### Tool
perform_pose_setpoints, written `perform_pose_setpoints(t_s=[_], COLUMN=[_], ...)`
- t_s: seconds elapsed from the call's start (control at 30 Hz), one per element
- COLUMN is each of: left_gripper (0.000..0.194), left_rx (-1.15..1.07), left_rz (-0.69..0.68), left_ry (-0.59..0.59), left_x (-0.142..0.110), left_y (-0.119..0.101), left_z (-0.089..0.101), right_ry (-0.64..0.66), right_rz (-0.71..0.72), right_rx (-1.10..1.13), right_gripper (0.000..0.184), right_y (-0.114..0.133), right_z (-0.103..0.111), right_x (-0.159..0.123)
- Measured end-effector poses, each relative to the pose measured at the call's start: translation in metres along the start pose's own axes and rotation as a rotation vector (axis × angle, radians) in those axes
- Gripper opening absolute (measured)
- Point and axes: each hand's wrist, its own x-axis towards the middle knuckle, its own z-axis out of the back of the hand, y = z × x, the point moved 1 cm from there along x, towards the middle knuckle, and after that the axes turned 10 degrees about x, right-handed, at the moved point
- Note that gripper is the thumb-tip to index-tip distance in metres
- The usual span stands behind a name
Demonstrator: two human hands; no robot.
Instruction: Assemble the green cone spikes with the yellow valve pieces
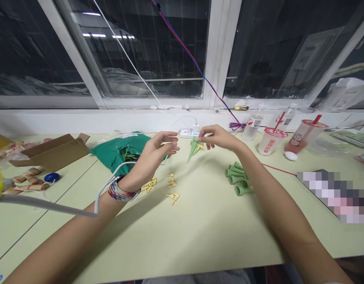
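Right hand: fingers pinching green cone at its top, likely to keep the tip free | left hand: fingers spread, apart from cone | yellow pieces: near-left worktop, probably for easy reach

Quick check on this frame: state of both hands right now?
Left hand: open, nothing visible in it, fingers loosely curved.
Right hand: closed on a green cone-shaped piece, narrow end down.
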Motion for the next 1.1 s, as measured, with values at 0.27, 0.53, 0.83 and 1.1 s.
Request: perform_pose_setpoints(t_s=[0.27, 0.53, 0.83, 1.1], left_gripper=[0.021, 0.018, 0.021, 0.018], left_rx=[-0.019, -0.039, -0.065, -0.08], left_rz=[0.017, 0.029, 0.051, 0.051], left_ry=[0.039, 0.084, 0.116, 0.133], left_x=[-0.003, -0.004, -0.003, -0.003], left_y=[-0.002, -0.001, 0.004, 0.005], left_z=[-0.003, -0.002, -0.004, -0.004], right_ry=[-0.118, -0.245, -0.34, -0.329], right_rz=[-0.504, -0.593, -0.624, -0.613], right_rx=[-0.227, -0.221, -0.027, 0.042], right_gripper=[0.011, 0.013, 0.015, 0.017], right_y=[-0.072, -0.104, -0.113, -0.121], right_z=[0.017, 0.023, 0.024, 0.026], right_x=[0.007, 0.007, 0.006, 0.006])
